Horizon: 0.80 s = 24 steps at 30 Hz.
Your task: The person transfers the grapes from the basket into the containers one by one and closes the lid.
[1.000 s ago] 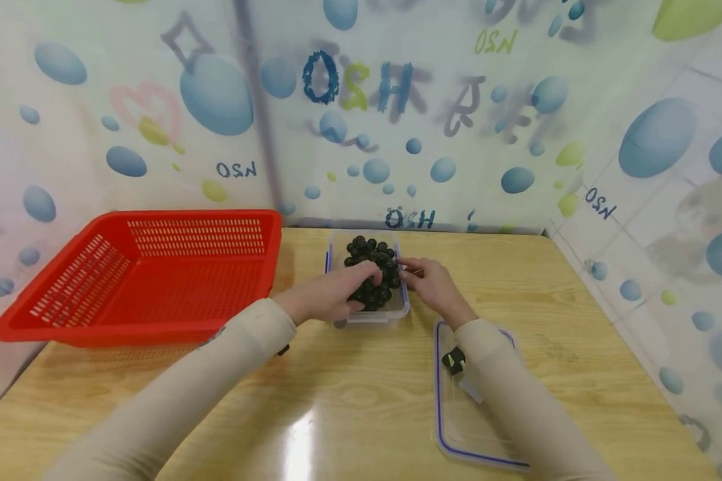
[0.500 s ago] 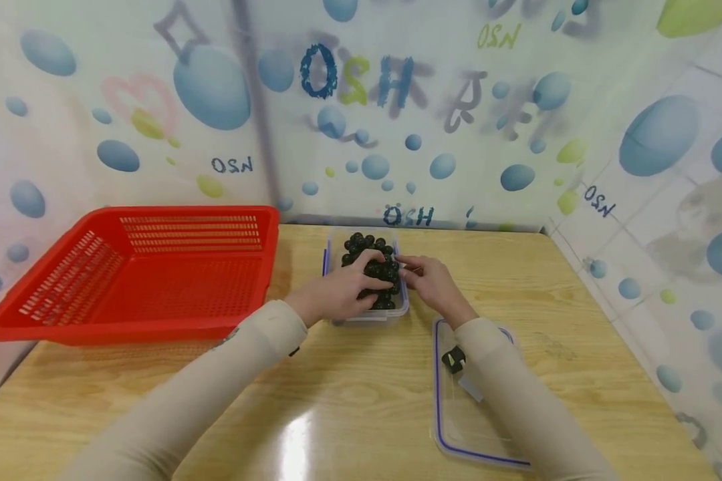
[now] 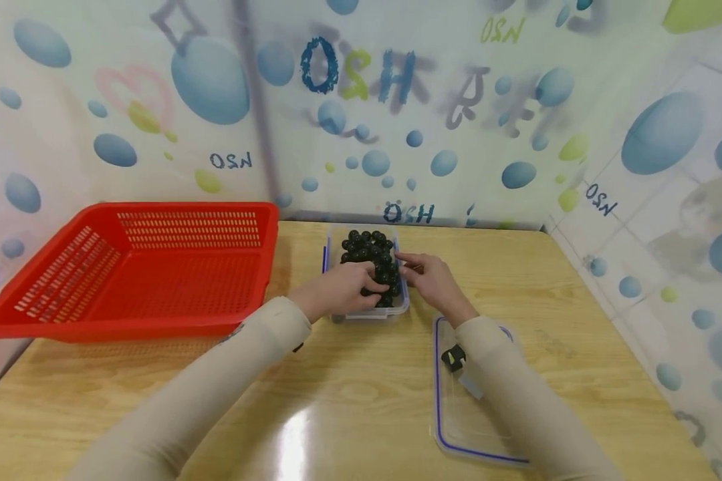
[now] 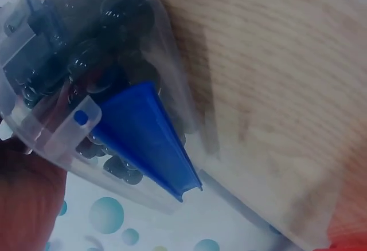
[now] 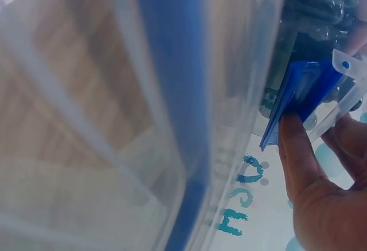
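A clear plastic food container (image 3: 391, 312) with blue clips stands at the back middle of the table, filled with dark grapes (image 3: 367, 248). My left hand (image 3: 343, 288) reaches over its near left side, bent fingers gripping the grapes; the fingertips are partly hidden among them. At the right wall, my right hand (image 3: 432, 280) holds the container by its side. In the right wrist view one finger (image 5: 298, 148) lies against a blue clip (image 5: 309, 87), with other fingers by the rim. A blue clip (image 4: 146, 139) hangs outward in the left wrist view.
A red plastic basket (image 3: 174, 287) with slotted walls stands at the left. A clear lid (image 3: 475, 427) with a blue seal lies under the right forearm. Behind the wooden table (image 3: 361, 401) hangs a patterned curtain (image 3: 349, 147).
My left hand first spreads its fingers over the grapes, then bends them in again nearer the container's front. The right hand stays at the right wall. The view tilts slightly.
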Tool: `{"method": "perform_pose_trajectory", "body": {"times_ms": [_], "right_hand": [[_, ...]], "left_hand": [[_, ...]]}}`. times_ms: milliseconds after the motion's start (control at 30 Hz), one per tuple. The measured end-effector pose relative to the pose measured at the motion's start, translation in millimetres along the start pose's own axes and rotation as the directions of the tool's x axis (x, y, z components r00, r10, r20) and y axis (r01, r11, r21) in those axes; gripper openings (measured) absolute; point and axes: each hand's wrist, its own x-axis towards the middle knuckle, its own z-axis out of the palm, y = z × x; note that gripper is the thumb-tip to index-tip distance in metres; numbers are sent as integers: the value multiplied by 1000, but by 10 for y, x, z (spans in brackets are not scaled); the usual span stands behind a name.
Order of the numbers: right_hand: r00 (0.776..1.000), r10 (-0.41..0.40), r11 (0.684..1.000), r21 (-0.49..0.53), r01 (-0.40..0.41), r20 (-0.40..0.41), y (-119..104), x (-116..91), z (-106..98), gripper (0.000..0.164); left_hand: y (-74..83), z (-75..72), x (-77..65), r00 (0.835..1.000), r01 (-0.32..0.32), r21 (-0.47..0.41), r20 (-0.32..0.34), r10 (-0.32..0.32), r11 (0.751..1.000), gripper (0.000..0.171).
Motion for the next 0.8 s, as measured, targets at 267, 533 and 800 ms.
{"method": "perform_pose_trajectory", "body": {"times_ms": [267, 533, 800], "right_hand": [[1000, 16, 1000, -5, -16, -7, -4, -41, 5, 37], [1000, -25, 994, -102, 24, -6, -52, 10, -39, 37], [999, -51, 965, -257, 53, 16, -81, -457, -485, 45]], "left_hand": [[16, 32, -72, 999, -4, -108, -51, -1, 994, 34], [172, 110, -220, 890, 69, 20, -453, -53, 997, 23], [801, 176, -290, 865, -28, -353, -478, -154, 935, 8]]}}
